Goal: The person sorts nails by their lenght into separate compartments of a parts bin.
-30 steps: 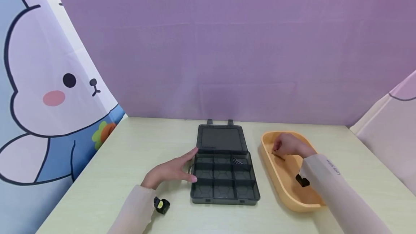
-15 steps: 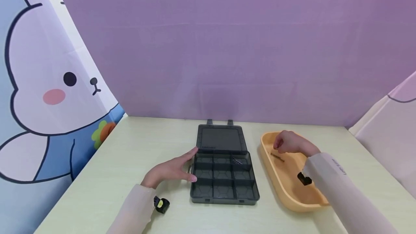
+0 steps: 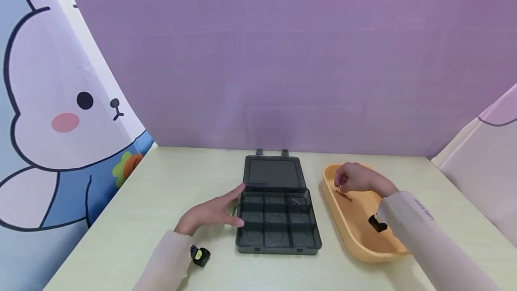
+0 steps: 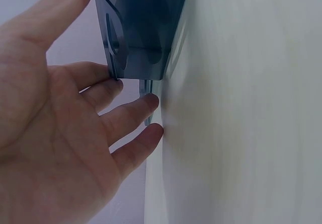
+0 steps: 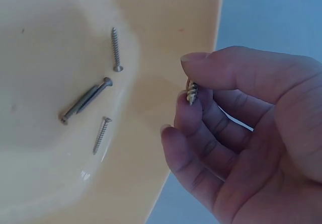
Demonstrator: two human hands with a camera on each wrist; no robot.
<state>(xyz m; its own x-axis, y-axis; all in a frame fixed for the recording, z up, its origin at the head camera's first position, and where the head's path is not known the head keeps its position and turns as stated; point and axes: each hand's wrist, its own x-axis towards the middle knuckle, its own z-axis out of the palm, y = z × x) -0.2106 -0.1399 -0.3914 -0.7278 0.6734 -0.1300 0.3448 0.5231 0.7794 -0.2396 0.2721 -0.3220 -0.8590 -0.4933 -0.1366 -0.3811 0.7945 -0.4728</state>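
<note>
My right hand (image 3: 357, 178) is over the far end of the orange tray (image 3: 359, 219). Thumb and forefinger pinch a small screw (image 5: 191, 92), its threaded tip pointing out below the thumb. Below, on the tray floor, lie a screw (image 5: 116, 50), two crossed longer screws (image 5: 83, 103) and a short screw (image 5: 102, 135). With spread fingers, my left hand (image 3: 212, 211) touches the left side of a dark translucent compartment box (image 3: 278, 250). In the left wrist view, fingertips meet the box wall (image 4: 143, 38). One back-right compartment contains several thin screws (image 3: 294, 200).
The box's lid (image 3: 274, 173) lies folded back flat behind it, with two latches (image 3: 285, 152) at its far edge. A strip of pale table (image 3: 333, 255) separates box and tray. A purple cloth (image 3: 258, 66) hangs behind the table.
My right hand was low at the screws in the tray. It has come up slightly, then shifted left, uncovering the crossed screws. The left hand stays at the box.
</note>
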